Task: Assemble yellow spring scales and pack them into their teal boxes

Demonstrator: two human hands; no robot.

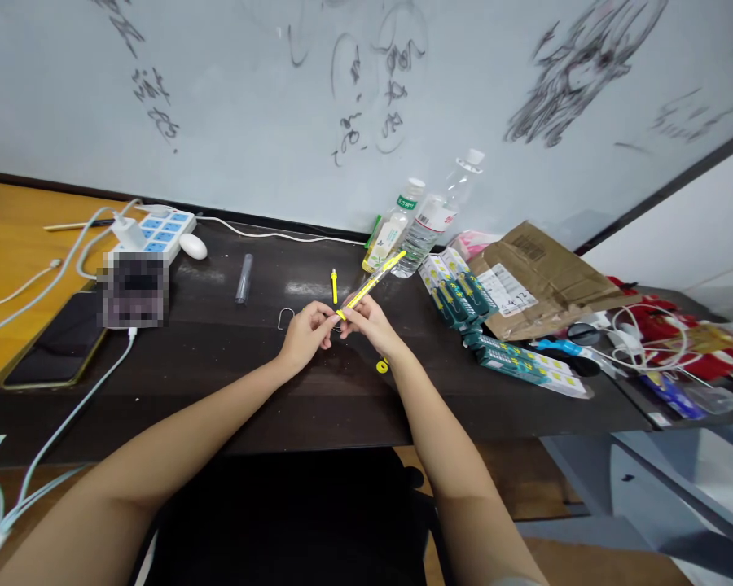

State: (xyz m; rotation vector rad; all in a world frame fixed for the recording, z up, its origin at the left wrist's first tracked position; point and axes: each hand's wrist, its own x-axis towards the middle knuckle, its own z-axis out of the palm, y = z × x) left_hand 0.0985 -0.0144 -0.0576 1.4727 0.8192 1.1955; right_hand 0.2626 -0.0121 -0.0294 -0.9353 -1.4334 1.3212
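Note:
My left hand (307,336) pinches the lower end of a thin yellow spring scale (372,282), with marks along its strip. My right hand (368,324) grips the same piece a little higher, and its far end points up to the right, in front of the bottles. On the dark table beyond my hands lies a small yellow rod (334,288). A bent metal wire hook (285,316) is just left of my left hand. Near my right wrist sits a yellow ring (382,367). Farther left rests a clear plastic tube (243,279).
Two plastic bottles, one with a green label (392,228) and one of water (435,218), stand against the whiteboard (250,106). At right are green boxes (455,289), a cardboard parcel (531,277) and tangled cables. A power strip (162,232), a phone (54,342) and cords occupy the left.

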